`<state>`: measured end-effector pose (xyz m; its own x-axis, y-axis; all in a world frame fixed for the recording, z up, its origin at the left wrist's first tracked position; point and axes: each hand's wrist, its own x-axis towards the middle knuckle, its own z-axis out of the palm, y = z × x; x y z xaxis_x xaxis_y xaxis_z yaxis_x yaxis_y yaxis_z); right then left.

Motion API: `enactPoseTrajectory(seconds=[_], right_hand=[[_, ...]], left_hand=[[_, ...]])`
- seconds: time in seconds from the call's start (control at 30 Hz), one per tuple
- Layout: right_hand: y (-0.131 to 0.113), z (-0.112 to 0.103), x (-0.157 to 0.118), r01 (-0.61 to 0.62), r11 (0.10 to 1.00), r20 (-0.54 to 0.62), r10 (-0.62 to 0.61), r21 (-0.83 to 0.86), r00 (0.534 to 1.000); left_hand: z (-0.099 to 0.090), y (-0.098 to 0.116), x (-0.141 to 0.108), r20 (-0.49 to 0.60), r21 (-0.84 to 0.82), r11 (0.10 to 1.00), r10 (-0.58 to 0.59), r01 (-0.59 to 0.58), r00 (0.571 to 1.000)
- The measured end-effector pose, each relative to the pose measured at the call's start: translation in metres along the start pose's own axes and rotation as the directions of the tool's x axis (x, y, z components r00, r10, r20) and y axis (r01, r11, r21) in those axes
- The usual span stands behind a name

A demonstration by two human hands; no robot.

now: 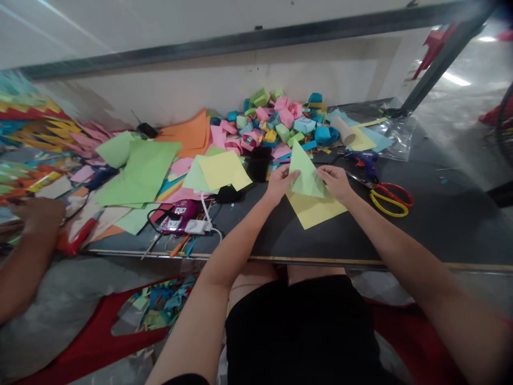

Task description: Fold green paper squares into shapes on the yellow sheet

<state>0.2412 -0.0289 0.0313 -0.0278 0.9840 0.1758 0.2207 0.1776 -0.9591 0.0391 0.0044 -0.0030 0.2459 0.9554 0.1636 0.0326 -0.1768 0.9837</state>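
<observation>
Between my two hands is a light green sheet of paper (305, 170), its upper corner pointing up and away from me. My left hand (281, 182) pinches its left edge, thumb on top. On the opposite edge, my right hand (333, 182) has its fingers closed on the same sheet. Partly covered by it, a yellow sheet of paper (315, 211) lies on the dark tabletop (436, 230). Scissors (390, 199) with one red and one yellow handle rest to the right of my right hand, beside a blue glue gun (364, 163).
Small folded paper pieces (280, 120) are heaped against the wall. A cardboard tube (342, 130) lies right of them. Green sheets (140, 171), a yellow sheet (226, 168) and a purple power strip (180, 216) with cords spread leftward. A co-worker's hand (40, 214) is at far left.
</observation>
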Motion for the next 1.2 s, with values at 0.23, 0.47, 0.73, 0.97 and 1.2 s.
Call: enactPoseTrajectory(seconds=[0.23,0.47,0.73,0.97,1.2], right_hand=[[-0.006,0.001,-0.003,-0.151,0.985,0.044,0.148,0.088,0.988],[-0.005,0.002,-0.001,-0.12,0.979,-0.087,0.135,0.164,0.987],[0.0,0.0,0.003,-0.066,0.945,-0.186,0.131,0.32,0.974],[-0.003,-0.004,0.004,-0.076,0.903,-0.166,0.16,0.424,0.973],[-0.006,-0.007,0.004,-0.094,0.883,-0.128,0.17,0.459,0.977]], left_hand=[[0.001,0.013,-0.011,0.15,-0.04,0.994,-0.095,0.102,0.984],[-0.003,0.025,-0.014,0.172,0.105,0.968,-0.245,0.23,0.954],[-0.003,0.028,-0.016,0.278,0.127,0.973,-0.219,0.191,0.935],[-0.006,0.039,-0.021,0.388,0.117,0.974,-0.225,0.194,0.894],[-0.006,0.033,-0.019,0.278,0.139,0.981,-0.168,0.134,0.946]])
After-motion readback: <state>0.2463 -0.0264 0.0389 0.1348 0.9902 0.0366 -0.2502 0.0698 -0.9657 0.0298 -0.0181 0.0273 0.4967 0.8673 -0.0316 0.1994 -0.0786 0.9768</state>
